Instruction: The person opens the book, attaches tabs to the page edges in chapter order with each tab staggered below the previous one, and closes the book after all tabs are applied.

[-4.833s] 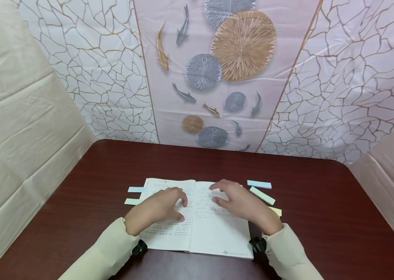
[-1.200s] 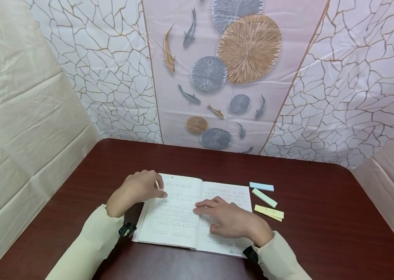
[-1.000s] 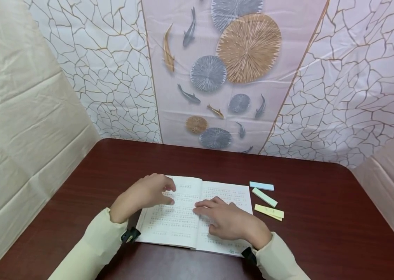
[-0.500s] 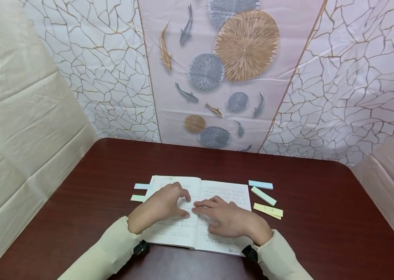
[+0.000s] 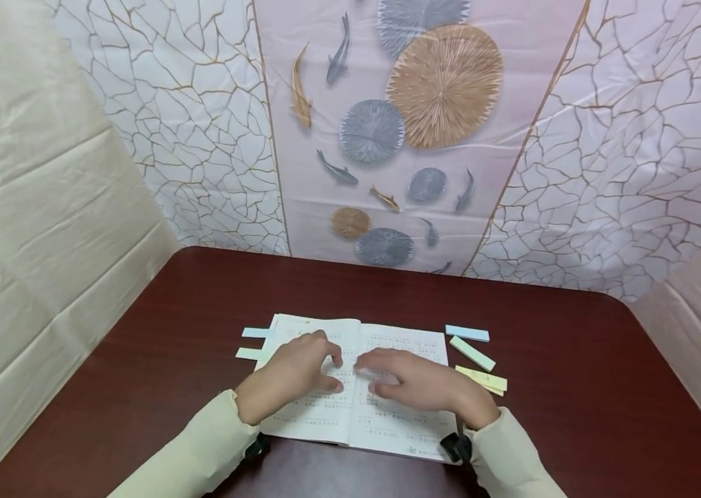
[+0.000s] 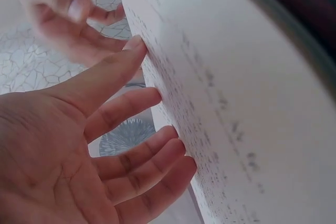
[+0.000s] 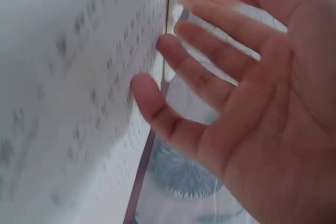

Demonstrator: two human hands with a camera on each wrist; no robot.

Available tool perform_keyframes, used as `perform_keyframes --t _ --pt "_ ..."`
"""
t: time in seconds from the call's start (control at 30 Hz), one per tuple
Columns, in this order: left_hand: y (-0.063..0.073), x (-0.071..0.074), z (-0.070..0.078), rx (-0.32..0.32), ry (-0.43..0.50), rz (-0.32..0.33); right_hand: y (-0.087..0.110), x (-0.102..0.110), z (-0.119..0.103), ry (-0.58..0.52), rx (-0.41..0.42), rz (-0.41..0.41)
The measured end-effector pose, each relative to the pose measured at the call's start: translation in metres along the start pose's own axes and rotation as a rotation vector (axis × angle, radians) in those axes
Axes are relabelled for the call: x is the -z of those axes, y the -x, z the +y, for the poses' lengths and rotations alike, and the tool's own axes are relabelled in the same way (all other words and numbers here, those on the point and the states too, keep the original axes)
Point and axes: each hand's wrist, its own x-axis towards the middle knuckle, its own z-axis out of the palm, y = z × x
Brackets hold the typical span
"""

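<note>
An open book (image 5: 394, 429) with printed pages lies on the dark wood table. On its left page my left hand (image 5: 294, 370) rests with spread, gently bent fingertips; the left wrist view shows those fingertips (image 6: 184, 166) against the paper. Over the right page, near the spine, is my right hand (image 5: 428, 380), fingers loosely bent and holding nothing. In the right wrist view its fingertips (image 7: 144, 85) are at or just off the page; contact is hard to tell. A blue sticky tab (image 5: 256, 333) and a green sticky tab (image 5: 251, 353) stick out from the book's left edge.
Right of the book lie a blue strip pad (image 5: 467, 333), a green strip pad (image 5: 472, 353) and yellow strips (image 5: 482, 378), partly beside my right wrist. The table (image 5: 574, 387) ends at a patterned cloth backdrop (image 5: 388, 138).
My left hand has swept from the left page's outer edge towards the spine, and the two left tabs show again. My right hand has lifted from the gutter and shifted slightly right.
</note>
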Motion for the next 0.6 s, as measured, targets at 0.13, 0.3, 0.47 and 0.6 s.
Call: perform_keyframes --t 0.13,0.3,0.47,0.6 --pt "-0.001 0.001 0.001 0.009 0.002 -0.001 0.003 0.008 0.009 0.008 -0.113 0.127" --pt "-0.002 0.001 0.004 0.042 -0.010 -0.015 0.010 0.017 0.026 0.064 -0.298 0.220" --pt "-0.002 0.000 0.004 0.051 -0.018 -0.012 0.015 0.020 0.046 -0.004 -0.452 0.299" --pt "-0.002 0.000 0.002 0.045 -0.005 -0.007 0.016 0.020 0.057 -0.075 -0.538 0.328"
